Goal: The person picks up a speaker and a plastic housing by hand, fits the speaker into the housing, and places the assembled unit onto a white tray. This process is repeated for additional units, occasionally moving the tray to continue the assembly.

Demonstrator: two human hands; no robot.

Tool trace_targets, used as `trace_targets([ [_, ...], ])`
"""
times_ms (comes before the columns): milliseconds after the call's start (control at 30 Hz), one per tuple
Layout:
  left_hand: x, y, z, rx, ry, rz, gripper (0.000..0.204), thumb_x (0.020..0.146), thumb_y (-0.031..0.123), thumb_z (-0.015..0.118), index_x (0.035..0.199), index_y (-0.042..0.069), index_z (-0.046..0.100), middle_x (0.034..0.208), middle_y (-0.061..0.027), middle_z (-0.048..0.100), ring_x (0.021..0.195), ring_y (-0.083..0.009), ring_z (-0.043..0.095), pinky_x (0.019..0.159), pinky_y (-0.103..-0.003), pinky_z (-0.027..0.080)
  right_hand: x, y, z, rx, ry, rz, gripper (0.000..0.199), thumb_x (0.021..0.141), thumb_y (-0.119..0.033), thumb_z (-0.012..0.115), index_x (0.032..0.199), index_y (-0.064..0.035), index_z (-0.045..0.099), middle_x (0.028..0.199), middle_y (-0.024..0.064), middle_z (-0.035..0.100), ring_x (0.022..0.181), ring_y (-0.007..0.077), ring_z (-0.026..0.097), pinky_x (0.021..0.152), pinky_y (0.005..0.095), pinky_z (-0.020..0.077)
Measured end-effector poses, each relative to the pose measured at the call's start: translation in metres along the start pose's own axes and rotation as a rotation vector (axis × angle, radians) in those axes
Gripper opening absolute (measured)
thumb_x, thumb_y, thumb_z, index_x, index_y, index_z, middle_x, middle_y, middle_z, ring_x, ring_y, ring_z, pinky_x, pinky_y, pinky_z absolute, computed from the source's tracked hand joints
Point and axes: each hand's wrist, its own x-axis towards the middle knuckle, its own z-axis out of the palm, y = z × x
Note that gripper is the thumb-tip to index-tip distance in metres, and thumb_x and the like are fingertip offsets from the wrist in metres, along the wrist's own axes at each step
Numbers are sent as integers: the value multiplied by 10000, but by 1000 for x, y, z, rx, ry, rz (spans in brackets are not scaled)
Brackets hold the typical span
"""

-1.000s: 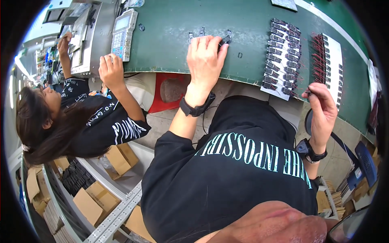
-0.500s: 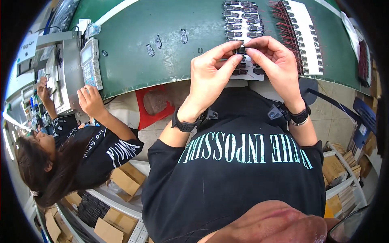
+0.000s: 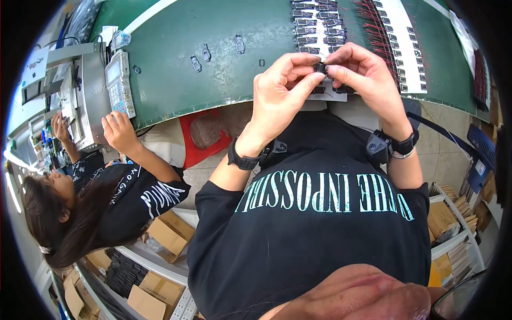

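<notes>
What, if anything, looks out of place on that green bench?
Three small parts and a tiny dark frame lie loose on the bench, unlike the neat rows farther right. Nothing looks spilled; the held black part is too small to check.

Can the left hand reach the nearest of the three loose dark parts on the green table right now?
Probably yes: the part lies ahead and left of the left hand, with only a flat ring between. That hand, though, is pinching a small black piece.
</notes>
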Motion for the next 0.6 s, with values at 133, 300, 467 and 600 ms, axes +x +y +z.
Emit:
trace_targets([
  [133, 0, 4, 1, 66, -40, 27, 256, 874, 30, 746, 1115, -15, 672, 933, -96, 763, 859, -103, 716, 746, -240, 577, 2, -6, -6, 28, -76, 53, 185, 947, -79, 677, 1115, -14, 633, 1006, 2, 637, 840, 62, 613, 766, 215, 515],
  [300, -5, 2, 8, 101, -13, 77, 237, 876, 31, 741, 1100, -8, 673, 941, -111, 762, 841, -132, 734, 737, -263, 589, 0, -1, -1, 6, -60, 27, 183, 956, -54, 657, 1129, -19, 609, 1013, 4, 636, 872, 65, 615, 793, 214, 516],
  [467, -13, -2, 14, 376, 15, 297, 252, 852, 26, 754, 1090, 5, 675, 972, -125, 752, 820, -210, 750, 734, -295, 596, -13, 1, 7, -152, 11, -109, 194, 955, -22, 646, 1141, -16, 593, 1029, 5, 636, 923, 65, 615, 816, 207, 505],
  [600, -11, 14, 15, 447, 37, 425, 274, 808, 43, 786, 1064, 30, 689, 965, -96, 743, 843, -238, 741, 729, -307, 590, -33, -9, -4, -250, 81, -119, 199, 940, -12, 659, 1131, -8, 605, 1026, 10, 648, 917, 63, 619, 807, 205, 503],
])
